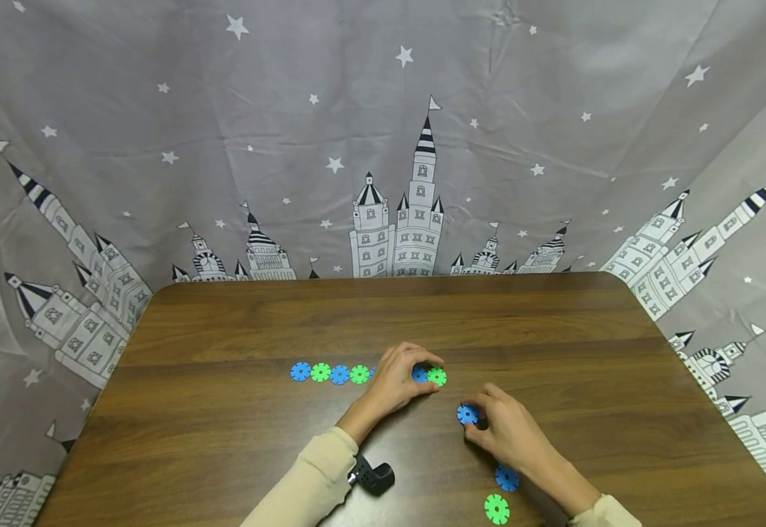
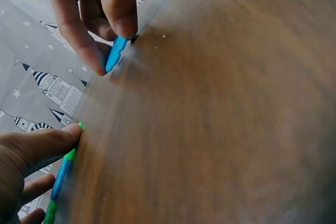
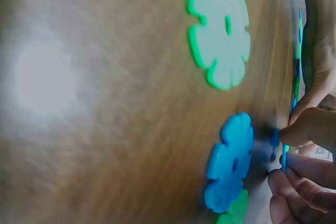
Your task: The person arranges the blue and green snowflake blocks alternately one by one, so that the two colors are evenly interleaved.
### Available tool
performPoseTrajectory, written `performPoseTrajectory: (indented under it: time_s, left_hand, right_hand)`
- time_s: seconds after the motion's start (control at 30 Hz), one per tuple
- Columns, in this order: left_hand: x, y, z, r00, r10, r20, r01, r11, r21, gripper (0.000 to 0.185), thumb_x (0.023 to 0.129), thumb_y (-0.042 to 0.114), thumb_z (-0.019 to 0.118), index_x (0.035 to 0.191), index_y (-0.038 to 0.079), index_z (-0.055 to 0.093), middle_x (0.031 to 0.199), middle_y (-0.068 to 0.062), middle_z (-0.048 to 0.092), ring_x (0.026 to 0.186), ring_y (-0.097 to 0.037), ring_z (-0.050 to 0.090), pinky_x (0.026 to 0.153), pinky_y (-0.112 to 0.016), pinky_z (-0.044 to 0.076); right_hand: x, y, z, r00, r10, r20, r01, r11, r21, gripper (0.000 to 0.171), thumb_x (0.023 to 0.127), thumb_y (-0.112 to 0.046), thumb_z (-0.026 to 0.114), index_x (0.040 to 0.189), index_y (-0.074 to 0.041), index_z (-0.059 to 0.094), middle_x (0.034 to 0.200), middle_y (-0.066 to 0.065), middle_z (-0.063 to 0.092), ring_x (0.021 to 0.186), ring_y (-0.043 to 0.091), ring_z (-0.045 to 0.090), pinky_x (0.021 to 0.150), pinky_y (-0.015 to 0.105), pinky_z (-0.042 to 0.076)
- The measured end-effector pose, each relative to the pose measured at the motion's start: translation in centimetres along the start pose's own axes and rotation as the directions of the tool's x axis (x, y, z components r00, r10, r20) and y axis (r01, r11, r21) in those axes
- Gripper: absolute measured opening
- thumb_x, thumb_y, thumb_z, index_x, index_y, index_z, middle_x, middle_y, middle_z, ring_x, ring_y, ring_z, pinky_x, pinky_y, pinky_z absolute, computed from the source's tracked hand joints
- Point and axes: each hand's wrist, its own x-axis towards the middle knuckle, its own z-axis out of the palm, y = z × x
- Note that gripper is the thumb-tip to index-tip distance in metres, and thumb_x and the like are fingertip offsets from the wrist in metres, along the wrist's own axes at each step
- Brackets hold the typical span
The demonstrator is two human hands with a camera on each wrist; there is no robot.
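A row of notched plastic discs, alternating blue and green, lies across the table, its middle hidden behind my left hand [image 1: 399, 377]. The thumb and index finger of that hand sit at either side of the green disc [image 1: 437, 376] ending the row on the right. Just right of and nearer than the row, my right hand [image 1: 508, 428] pinches a blue disc [image 1: 467, 414] by its edge between thumb and fingers. The left wrist view shows this blue disc [image 2: 115, 55] tilted, close over the table. The row's left end is a blue disc [image 1: 300, 372].
Nearer me, below my right forearm, lie a loose blue disc [image 1: 506, 477] and a green disc [image 1: 497, 509]. Another green disc [image 3: 235, 209] shows partly behind the blue one in the right wrist view. A grey castle-print curtain [image 1: 277, 176] hangs behind the wooden table [image 1: 224, 454].
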Motion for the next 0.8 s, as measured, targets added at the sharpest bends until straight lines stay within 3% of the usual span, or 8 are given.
performPoseTrajectory:
  time_s: [0.23,0.5,0.8]
  left_hand:
    - [0.0,0.0,0.0,1.0,-0.012,0.004,0.012,1.0,-0.007,0.038,0.075,0.027,0.085,0.111,0.02,0.075,0.109,0.004,0.069,0.108,-0.015,0.056,0.097,-0.043,0.04]
    - [0.0,-0.2,0.1,0.999,0.041,-0.035,-0.041,0.999,0.012,0.038,0.073,0.027,0.086,0.108,0.018,0.075,0.107,0.003,0.07,0.105,-0.016,0.057,0.093,-0.043,0.042]
    - [0.0,-0.1,0.0,1.0,0.007,-0.007,-0.007,1.0,-0.008,0.038,0.075,0.026,0.085,0.11,0.019,0.075,0.109,0.004,0.07,0.107,-0.015,0.057,0.095,-0.043,0.041]
  right_hand:
    - [1.0,0.3,0.0,1.0,0.01,0.002,-0.01,1.0,0.007,0.029,0.074,-0.008,0.079,0.102,-0.004,0.074,0.082,-0.005,0.052,0.066,0.004,0.046,0.056,0.02,0.043]
    - [2.0,0.5,0.1,0.999,0.037,0.004,-0.037,0.999,-0.014,0.029,0.073,-0.012,0.078,0.101,-0.005,0.074,0.08,-0.006,0.051,0.067,0.005,0.047,0.059,0.023,0.043]
    - [3.1,0.6,0.1,0.998,0.047,0.032,-0.045,0.998,-0.033,0.03,0.075,-0.013,0.078,0.103,-0.003,0.074,0.084,-0.004,0.054,0.067,0.007,0.046,0.059,0.025,0.044]
